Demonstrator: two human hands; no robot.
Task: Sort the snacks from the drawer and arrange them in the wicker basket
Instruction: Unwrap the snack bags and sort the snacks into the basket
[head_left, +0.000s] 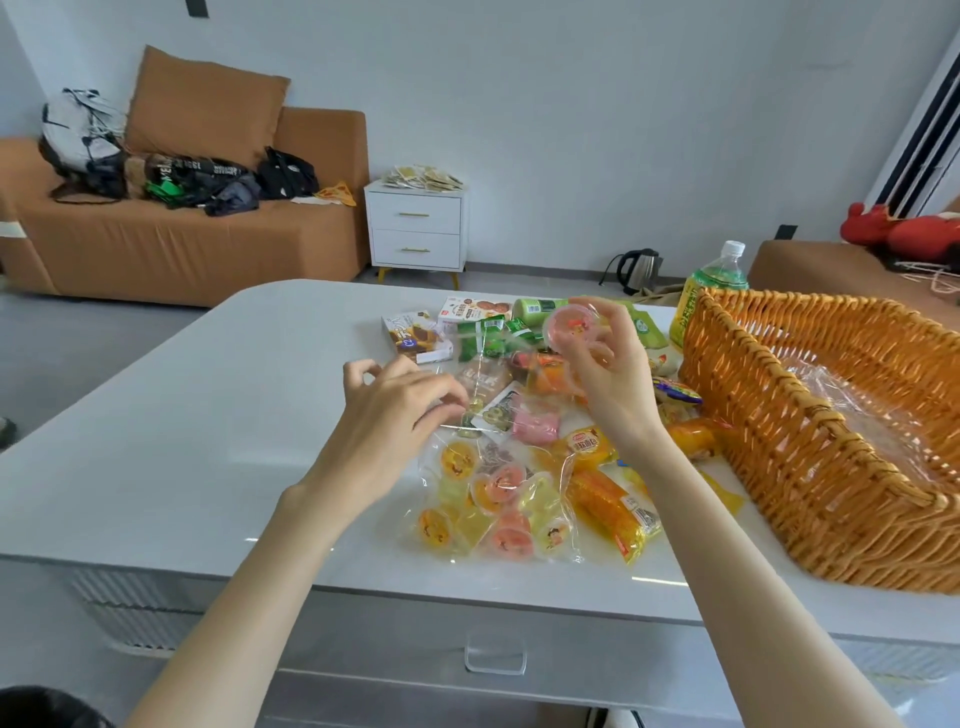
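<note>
One pink jelly cup (571, 330) gripped in right hand (608, 374), left hand (395, 410) pinching clear bag (498, 499) on table (182, 441), wicker basket (779, 415) alongside

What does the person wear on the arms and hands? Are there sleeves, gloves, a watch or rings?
Nothing is worn that the head view shows. Both forearms are bare down to the lower edge of the picture, with no sleeve in sight. The left hand and the right hand have no gloves, and no ring, watch or bracelet shows on the fingers or wrists.
</note>
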